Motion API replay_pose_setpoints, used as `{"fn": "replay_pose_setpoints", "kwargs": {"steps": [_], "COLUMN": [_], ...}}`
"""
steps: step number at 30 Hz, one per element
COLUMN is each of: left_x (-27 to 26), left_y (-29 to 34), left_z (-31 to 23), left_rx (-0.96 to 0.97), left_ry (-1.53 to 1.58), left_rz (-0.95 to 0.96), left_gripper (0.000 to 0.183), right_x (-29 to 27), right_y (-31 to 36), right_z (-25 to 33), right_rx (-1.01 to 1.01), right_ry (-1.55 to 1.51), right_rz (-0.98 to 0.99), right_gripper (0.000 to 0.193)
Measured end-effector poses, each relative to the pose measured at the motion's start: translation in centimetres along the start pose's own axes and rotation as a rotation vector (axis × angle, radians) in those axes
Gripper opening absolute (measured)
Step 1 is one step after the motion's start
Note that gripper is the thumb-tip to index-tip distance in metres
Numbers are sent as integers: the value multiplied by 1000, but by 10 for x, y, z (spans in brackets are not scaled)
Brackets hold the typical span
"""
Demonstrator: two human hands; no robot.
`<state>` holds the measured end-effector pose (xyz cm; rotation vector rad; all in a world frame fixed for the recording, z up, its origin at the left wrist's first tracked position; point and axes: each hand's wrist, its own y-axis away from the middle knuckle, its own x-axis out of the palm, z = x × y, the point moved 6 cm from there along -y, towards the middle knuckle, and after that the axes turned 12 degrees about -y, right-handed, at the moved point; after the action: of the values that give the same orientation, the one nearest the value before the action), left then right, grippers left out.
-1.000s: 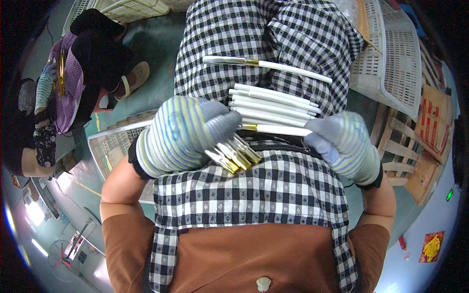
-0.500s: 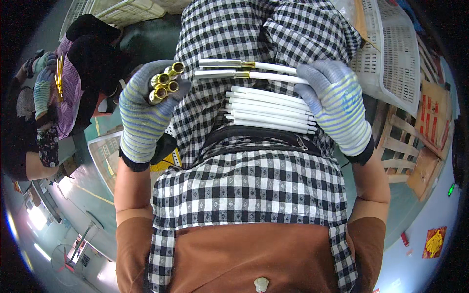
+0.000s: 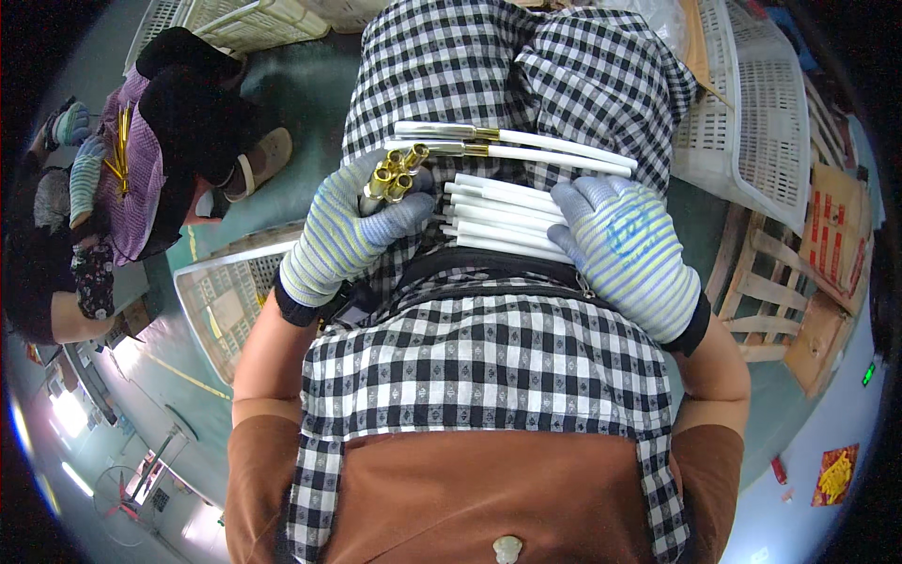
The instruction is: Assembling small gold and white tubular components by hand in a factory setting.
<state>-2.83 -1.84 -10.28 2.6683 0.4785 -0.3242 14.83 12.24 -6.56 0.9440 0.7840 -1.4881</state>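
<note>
Your left hand [image 3: 352,221] clamped round gold-rimmed tubes [image 3: 399,172], your right hand [image 3: 628,246] covering ends of white sticks [image 3: 507,215] on your checked lap [image 3: 442,75], can't tell its grip, two ferruled sticks [image 3: 564,147] just beyond, white crate [image 3: 770,141] right, co-worker [image 3: 178,122] left.

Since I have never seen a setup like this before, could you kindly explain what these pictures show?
Of course. There is no machine here: you see a person's own two hands in striped knitted gloves. The view comes from a wide fisheye camera worn on that person's head, looking down, so edges bend toward the rim.

The working surface is the lap, covered in black-and-white checked cloth. On it lie a pile of white sticks and, beyond them, two longer pieces, each with a silver end, a gold band and a white handle. The left hand holds a bunch of gold-ended metal tubes. The right hand is at the right ends of the white sticks; whether it grips any is unclear.
</note>
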Motion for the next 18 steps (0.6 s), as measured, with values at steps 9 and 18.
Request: {"fn": "replay_pose_setpoints", "kwargs": {"steps": [9,18], "left_x": [4,2], "left_y": [1,10], "left_z": [-2,-35], "left_rx": [95,273], "left_ry": [68,-208], "left_rz": [-5,42], "left_gripper": [40,26], "right_x": [0,-42], "right_y": [12,21], "right_z": [3,-7], "right_rx": [-105,20], "right_ry": [-47,-294], "right_rz": [-16,-35], "right_gripper": [31,30]}}
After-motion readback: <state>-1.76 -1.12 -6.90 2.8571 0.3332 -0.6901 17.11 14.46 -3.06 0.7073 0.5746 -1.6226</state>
